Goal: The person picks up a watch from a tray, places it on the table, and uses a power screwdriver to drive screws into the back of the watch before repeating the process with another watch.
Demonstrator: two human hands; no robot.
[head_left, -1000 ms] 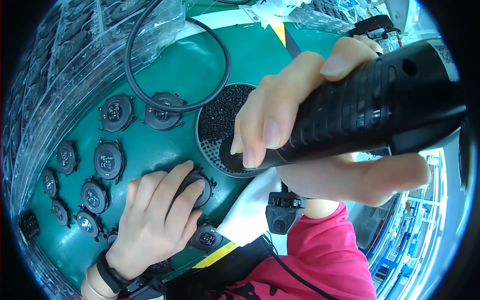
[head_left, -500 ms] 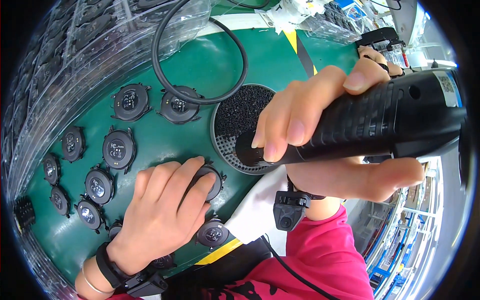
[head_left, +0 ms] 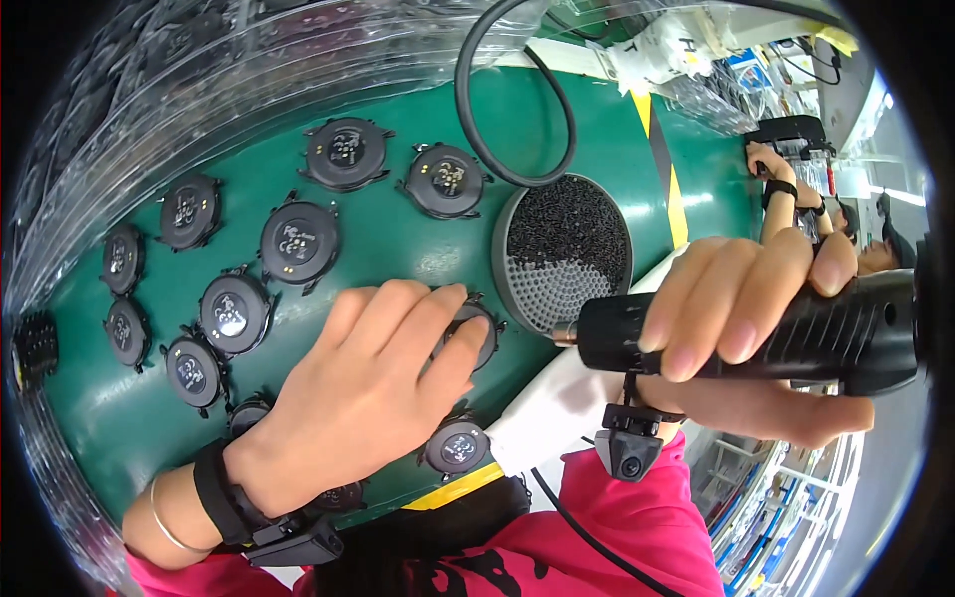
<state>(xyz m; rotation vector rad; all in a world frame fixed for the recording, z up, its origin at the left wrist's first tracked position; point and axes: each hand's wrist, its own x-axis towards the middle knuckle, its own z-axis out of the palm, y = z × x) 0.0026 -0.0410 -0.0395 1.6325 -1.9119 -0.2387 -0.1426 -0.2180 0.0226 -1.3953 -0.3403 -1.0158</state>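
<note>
My left hand [head_left: 368, 388] lies over a round black watch case [head_left: 483, 345], its fingers curled on it and covering much of it. My right hand [head_left: 731, 303] grips a thick black electric screwdriver [head_left: 836, 333], held level with its metal tip pointing left. That tip is by the lower right rim of a round grey dish [head_left: 505, 289]. Small black screws [head_left: 567, 229] fill the dish's far part, while its near part shows a bare dimpled surface. Another watch case [head_left: 458, 446] lies below my left fingertips, beside a white cloth or paper [head_left: 537, 418].
Several more watch cases [head_left: 298, 242] lie back up on the green mat [head_left: 398, 249] at left. Stacked clear plastic trays [head_left: 219, 90] line the far left. A black cable loop [head_left: 464, 99] hangs above the dish. Another person's hands [head_left: 776, 179] are at the far right.
The screwdriver has drawn right, from over the dish to its rim, and its metal tip now shows. My left hand stays on the same watch case. The whole view has shifted.
</note>
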